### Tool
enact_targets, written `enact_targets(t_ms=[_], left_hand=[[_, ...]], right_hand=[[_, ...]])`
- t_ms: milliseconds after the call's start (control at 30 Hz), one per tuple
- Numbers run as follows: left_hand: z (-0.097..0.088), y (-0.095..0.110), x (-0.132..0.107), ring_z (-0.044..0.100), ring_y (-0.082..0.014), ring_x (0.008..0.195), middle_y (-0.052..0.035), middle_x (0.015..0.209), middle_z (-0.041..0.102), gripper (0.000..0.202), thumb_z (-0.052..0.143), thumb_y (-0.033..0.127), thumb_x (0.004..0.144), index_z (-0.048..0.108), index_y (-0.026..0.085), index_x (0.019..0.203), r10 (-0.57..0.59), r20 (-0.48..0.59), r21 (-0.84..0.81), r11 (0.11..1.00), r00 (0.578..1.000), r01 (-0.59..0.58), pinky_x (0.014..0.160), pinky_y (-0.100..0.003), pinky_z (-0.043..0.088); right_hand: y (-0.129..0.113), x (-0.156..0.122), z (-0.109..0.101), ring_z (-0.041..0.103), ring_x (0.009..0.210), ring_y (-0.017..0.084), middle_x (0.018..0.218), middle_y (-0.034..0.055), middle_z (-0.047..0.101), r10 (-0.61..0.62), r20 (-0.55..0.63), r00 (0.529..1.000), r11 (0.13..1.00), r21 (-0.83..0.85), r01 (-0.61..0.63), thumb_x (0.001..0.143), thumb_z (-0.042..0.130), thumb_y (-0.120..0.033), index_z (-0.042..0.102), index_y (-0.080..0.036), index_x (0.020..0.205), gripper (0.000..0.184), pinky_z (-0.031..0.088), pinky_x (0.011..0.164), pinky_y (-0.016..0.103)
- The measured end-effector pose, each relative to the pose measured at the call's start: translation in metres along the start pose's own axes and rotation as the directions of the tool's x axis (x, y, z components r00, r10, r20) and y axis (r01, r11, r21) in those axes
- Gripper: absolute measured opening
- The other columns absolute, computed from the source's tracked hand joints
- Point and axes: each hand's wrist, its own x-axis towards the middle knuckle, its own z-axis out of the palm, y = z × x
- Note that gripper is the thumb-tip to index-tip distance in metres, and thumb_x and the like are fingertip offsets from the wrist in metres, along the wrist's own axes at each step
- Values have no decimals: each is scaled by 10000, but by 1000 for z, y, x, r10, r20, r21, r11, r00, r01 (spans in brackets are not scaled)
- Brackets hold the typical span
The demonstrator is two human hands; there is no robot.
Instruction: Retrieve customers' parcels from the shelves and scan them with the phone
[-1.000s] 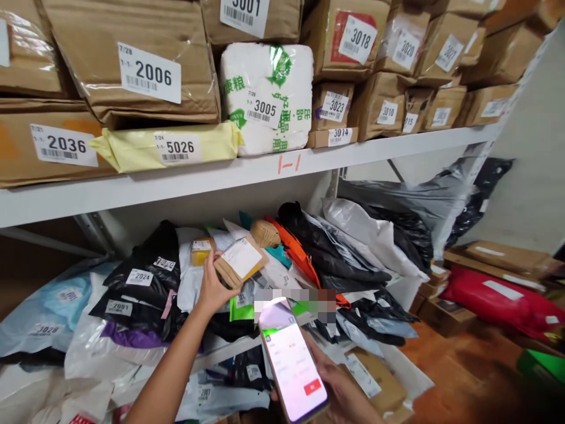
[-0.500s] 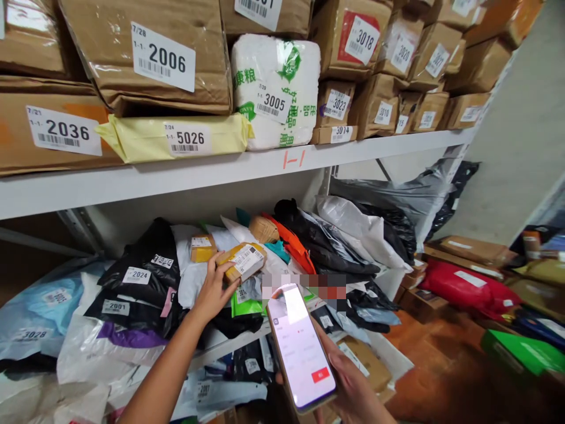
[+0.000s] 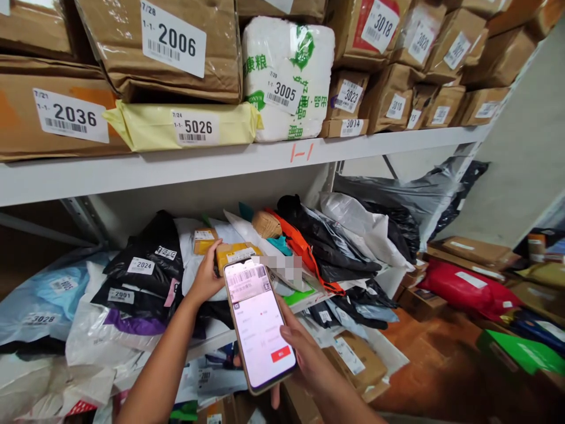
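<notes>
A smartphone (image 3: 260, 335) with a lit screen is gripped in my right hand (image 3: 304, 347); a barcode label and a red button show on the screen. Just behind its top edge, my left hand (image 3: 206, 275) holds a small brown box (image 3: 233, 252) with yellow tape and a white label by its left side. The phone hides the lower part of that box. Another small taped box (image 3: 204, 238) lies behind my left hand. Around them are bagged parcels, among them a black bag (image 3: 150, 247) labelled 2024 and an orange bag (image 3: 304, 250).
Above runs a white shelf beam (image 3: 185, 166) carrying cartons, a yellow packet (image 3: 180, 126) labelled 5026 and a white parcel (image 3: 286, 82) labelled 3005. More parcels fill the lower shelf. At right, a red bag (image 3: 468, 288) and a green package (image 3: 521, 353) lie near the floor.
My right hand has brought the phone left and up, over the box in my left hand. The phone screen now shows a barcode label. The view has shifted slightly.
</notes>
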Motion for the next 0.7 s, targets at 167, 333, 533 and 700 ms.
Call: enact_targets(t_ms=[167,333,533,700], left_hand=[[-1,-2,0,459,-309,1314,-176,1450,433,817,704,436,756,339,193,1445,6,4,29,1000,1000,-7,1106,-477,349],[-1,-1,0,465,-311,1309,-181,1443,443,831,710,439,755,331,184,1449,-8,16,45,999,1000,7,1102,-478,358],[-1,-1,1,450,-321,1322,-181,1465,424,848,715,417,751,320,195,1468,10,13,25,1000,1000,-10,1104,-500,351],[-1,-2,2,464,-318,1308,-193,1443,438,840,704,413,768,313,184,1475,12,15,16,1000,1000,-12,1096,-500,360]], right_hand=[[1,0,-1,707,959,397,1188,158,653,-31,18,999,999,-10,31,811,697,-501,231,-322,1448,809,572,436,259],[0,0,-2,707,966,389,1194,162,654,-20,17,1000,1000,-20,20,813,697,-511,205,-324,1461,835,542,414,222],[-1,0,-2,713,950,380,1224,168,645,-22,45,999,1000,-17,23,820,694,-512,206,-329,1461,826,504,401,190],[0,-1,-3,714,950,378,1238,168,642,-39,46,998,999,-16,40,847,682,-474,248,-325,1440,749,491,401,186]])
